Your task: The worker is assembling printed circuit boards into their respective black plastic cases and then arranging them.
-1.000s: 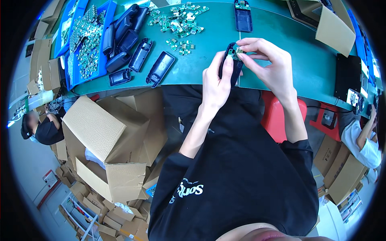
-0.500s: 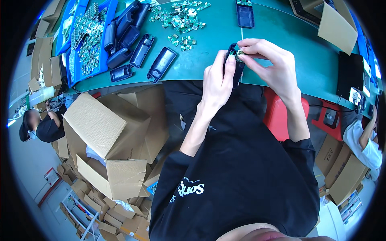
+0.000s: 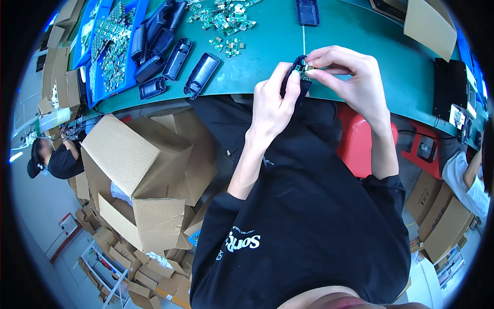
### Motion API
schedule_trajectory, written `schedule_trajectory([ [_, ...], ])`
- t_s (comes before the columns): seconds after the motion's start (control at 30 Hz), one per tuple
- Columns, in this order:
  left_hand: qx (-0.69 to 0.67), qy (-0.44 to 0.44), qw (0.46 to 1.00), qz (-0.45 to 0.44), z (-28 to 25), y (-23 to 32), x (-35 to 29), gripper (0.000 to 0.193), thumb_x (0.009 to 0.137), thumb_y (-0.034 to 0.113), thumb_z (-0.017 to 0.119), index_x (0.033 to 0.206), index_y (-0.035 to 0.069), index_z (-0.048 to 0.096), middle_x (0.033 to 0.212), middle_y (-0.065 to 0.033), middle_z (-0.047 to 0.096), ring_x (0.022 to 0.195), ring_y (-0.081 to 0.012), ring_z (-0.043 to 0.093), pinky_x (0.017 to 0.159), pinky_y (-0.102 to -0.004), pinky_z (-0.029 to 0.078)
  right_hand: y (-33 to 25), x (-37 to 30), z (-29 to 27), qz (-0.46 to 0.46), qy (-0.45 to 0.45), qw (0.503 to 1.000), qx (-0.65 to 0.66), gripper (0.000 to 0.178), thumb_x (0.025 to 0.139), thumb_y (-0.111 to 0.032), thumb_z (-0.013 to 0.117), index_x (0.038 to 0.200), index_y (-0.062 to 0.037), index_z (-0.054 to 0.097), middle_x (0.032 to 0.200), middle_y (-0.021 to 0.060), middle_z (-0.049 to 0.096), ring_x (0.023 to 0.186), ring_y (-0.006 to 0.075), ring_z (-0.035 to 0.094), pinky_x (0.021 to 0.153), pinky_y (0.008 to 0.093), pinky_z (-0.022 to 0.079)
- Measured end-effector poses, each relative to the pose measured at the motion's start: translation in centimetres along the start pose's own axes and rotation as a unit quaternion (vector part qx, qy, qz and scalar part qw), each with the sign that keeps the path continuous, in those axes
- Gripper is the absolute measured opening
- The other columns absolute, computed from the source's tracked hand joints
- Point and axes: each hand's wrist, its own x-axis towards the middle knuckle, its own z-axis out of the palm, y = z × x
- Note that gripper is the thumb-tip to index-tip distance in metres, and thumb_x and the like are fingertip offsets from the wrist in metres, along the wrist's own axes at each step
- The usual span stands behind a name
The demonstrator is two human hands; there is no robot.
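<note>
My left hand (image 3: 276,98) is closed around a dark plastic casing (image 3: 297,66), held upright over the table's near edge. With thumb and fingertips, my right hand (image 3: 350,72) pinches a small green circuit board (image 3: 307,71) at the casing's upper end. Fingers partly cover the board, so I cannot tell how far it sits inside. To the left on the table lie a dark casing (image 3: 203,75) with its hollow side up and another casing (image 3: 178,58). Loose green circuit boards (image 3: 234,48) are spread beyond them.
A blue tray (image 3: 129,57) of circuit boards and a heap of dark casings (image 3: 154,41) occupy the table's left. One more casing (image 3: 307,13) lies at the far side. An opened cardboard box (image 3: 159,216) stands left of me; a red stool (image 3: 355,144) is at the right.
My view has shifted slightly, so the table's things sit a little higher and more to the left. Both hands stay at the casing, with the right fingers still pinching the circuit board.
</note>
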Motion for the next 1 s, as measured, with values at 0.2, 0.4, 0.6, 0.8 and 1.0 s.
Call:
schedule_trajectory([
  [0.2, 0.001, -0.004, 0.999, -0.036, 0.2, 0.6, -0.7, 0.030, 0.105, 0.025, 0.041, 0.105, 0.001, 0.059, 0.070, -0.0064, 0.068, 0.060, -0.0122, 0.066, 0.055, -0.0255, 0.049, -0.2, -0.6, 0.4, -0.017, 0.016, 1.000, -0.006, 0.012, 0.079, 0.004, 0.074, 0.089, 0.0046, 0.068, 0.103, 0.0117, 0.071, 0.089, 0.0168, 0.071, 0.078, 0.0264, 0.060],
  [0.4, -0.094, -0.032, 0.992, -0.074, 0.0, 0.5, -0.8, 0.032, 0.105, 0.027, 0.041, 0.114, -0.001, 0.054, 0.074, -0.0094, 0.067, 0.059, -0.0158, 0.066, 0.054, -0.0298, 0.049, -0.1, -0.2, 0.4, -0.027, -0.003, 0.999, -0.016, 0.011, 0.080, 0.004, 0.073, 0.089, 0.0053, 0.067, 0.104, 0.0115, 0.071, 0.088, 0.0165, 0.071, 0.077, 0.0264, 0.060],
  [0.6, -0.248, -0.073, 0.955, -0.142, -0.7, 0.2, -0.1, 0.033, 0.106, 0.027, 0.038, 0.117, -0.001, 0.051, 0.079, -0.0099, 0.068, 0.057, -0.0147, 0.064, 0.055, -0.0294, 0.049, -0.1, 0.5, 0.7, -0.018, -0.017, 0.999, -0.040, 0.011, 0.080, 0.003, 0.073, 0.089, 0.0041, 0.067, 0.103, 0.0114, 0.071, 0.087, 0.0169, 0.071, 0.075, 0.0264, 0.060],
  [0.8, -0.080, -0.065, 0.991, -0.086, -0.9, 0.9, 0.7, 0.036, 0.107, 0.028, 0.032, 0.118, -0.001, 0.051, 0.076, -0.0084, 0.066, 0.054, -0.0130, 0.060, 0.054, -0.0277, 0.047, -0.9, 0.9, 0.8, -0.038, -0.012, 0.991, -0.126, 0.011, 0.080, 0.002, 0.073, 0.089, 0.0022, 0.066, 0.101, 0.0113, 0.071, 0.084, 0.0186, 0.072, 0.074, 0.0267, 0.060],
  [1.0, -0.152, -0.059, 0.979, -0.125, -1.1, 0.8, 1.2, 0.038, 0.108, 0.031, 0.030, 0.116, 0.000, 0.051, 0.077, -0.0076, 0.064, 0.054, -0.0116, 0.059, 0.051, -0.0252, 0.046, 0.1, 1.4, 1.1, 0.000, -0.007, 0.999, -0.038, 0.021, 0.083, 0.001, 0.071, 0.103, 0.0009, 0.068, 0.111, 0.0113, 0.069, 0.093, 0.0181, 0.070, 0.079, 0.0277, 0.058],
])
